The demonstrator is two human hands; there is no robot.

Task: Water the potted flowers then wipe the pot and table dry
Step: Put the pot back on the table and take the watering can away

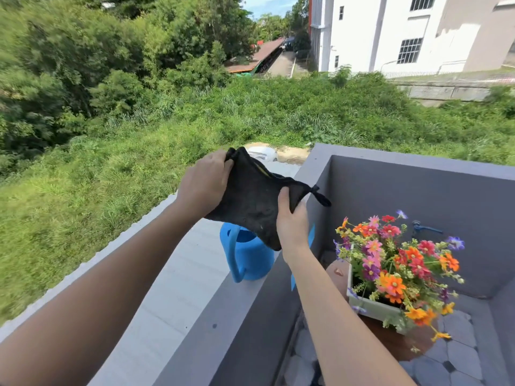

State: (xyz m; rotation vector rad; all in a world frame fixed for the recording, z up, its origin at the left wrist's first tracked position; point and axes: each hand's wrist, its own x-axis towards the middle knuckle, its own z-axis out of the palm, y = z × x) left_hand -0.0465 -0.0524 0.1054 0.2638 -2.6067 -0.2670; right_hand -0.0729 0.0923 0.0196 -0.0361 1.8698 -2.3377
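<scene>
- The left hand [204, 185] gripped one upper corner of a black cloth [250, 201], fingers curled tight round the bunched fabric, high above the grey ledge [181, 288].
- The cloth hung stretched between both hands, in the air and touching neither pot nor table.
- Beneath it, a blue watering can [250, 257] stood upright on the ledge, toward its far end by the wall corner, with no hand on it.
- The right hand [291, 221] pinched the cloth's opposite edge, thumb laid across the front and fingers tucked behind.
- To the right and lower down, the flowers [395, 263] filled a pale square pot [373, 307] set toward the far edge of a brown table [390, 344].
- With the can set aside, watering appeared finished and the wiping step was just opening.
- The next move likely called for bringing the cloth down and right to the pot's wall, then across the table, without crushing the overhanging blooms.
</scene>
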